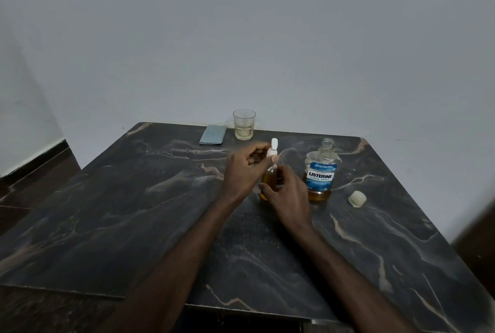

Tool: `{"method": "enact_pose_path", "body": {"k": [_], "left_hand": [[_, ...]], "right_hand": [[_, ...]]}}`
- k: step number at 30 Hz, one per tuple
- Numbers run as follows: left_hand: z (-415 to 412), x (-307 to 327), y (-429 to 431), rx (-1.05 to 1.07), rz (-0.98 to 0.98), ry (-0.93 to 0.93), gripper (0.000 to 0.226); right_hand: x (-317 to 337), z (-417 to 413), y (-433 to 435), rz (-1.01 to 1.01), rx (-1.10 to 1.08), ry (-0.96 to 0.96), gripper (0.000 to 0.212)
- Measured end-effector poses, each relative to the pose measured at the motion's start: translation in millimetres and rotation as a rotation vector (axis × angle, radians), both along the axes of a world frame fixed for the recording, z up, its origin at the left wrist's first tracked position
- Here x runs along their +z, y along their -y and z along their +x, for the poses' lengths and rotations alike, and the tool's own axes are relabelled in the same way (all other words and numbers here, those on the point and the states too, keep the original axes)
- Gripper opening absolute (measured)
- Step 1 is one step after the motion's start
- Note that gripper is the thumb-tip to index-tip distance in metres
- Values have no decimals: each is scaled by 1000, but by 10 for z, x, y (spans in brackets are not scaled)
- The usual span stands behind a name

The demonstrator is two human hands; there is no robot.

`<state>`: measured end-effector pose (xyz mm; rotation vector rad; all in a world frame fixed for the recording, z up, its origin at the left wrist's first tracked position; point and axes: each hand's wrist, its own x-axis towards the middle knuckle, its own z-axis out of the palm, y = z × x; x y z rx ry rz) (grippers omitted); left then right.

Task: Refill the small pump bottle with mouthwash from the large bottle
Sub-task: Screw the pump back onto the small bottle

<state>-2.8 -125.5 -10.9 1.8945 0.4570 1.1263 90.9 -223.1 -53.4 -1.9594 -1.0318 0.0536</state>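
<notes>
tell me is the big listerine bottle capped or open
Open. The large bottle stands upright with a bare neck, and its cap lies apart from it on the table.

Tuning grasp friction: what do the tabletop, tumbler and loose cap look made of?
Tabletop: probably polished stone or marble-look laminate, dark with pale veins, faint sheen. Tumbler: clear glass, likely; see-through, thick base. Loose cap: off-white plastic, apparently matte.

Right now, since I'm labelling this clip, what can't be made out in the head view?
Head view: the small pump bottle's fill level, partly hidden by the right hand round it.
Head view: whether the pump top is screwed on; the left hand covers its collar.
Head view: fine print on the large bottle, too small.
Head view: what the grey flat item is, too dim.
</notes>
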Motion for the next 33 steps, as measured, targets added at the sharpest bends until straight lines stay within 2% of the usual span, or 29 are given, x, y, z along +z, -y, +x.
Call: {"method": "enact_pose_path", "body": {"k": [6, 9, 12, 17, 20, 23, 28, 31, 33], "left_hand": [[-18, -106, -27, -39, -46, -28, 33], [15, -113, 21, 23, -44, -18, 42], [60, -154, 47, 65, -75, 38, 41], [19, -184, 19, -13, -123, 69, 40], [29, -185, 53, -66, -169, 87, 59], [106, -192, 84, 29, -184, 127, 80], [89, -254, 78, -31, -218, 160, 68], [110, -219, 103, 18, -193, 140, 81], [117, -218, 101, 59, -193, 139, 81]], "right_hand": [[13, -9, 13, 11, 18, -2, 53], [12, -13, 12, 11, 10, -22, 55], [14, -5, 18, 19, 11, -21, 57], [19, 7, 25, 16, 35, -16, 53], [14, 9, 22, 18, 28, -23, 54], [17, 9, 24, 29, 12, -9, 55], [12, 1, 7, 6, 20, -16, 56], [12, -5, 15, 18, 20, -27, 55], [16, -3, 22, 23, 20, -21, 56]]}}
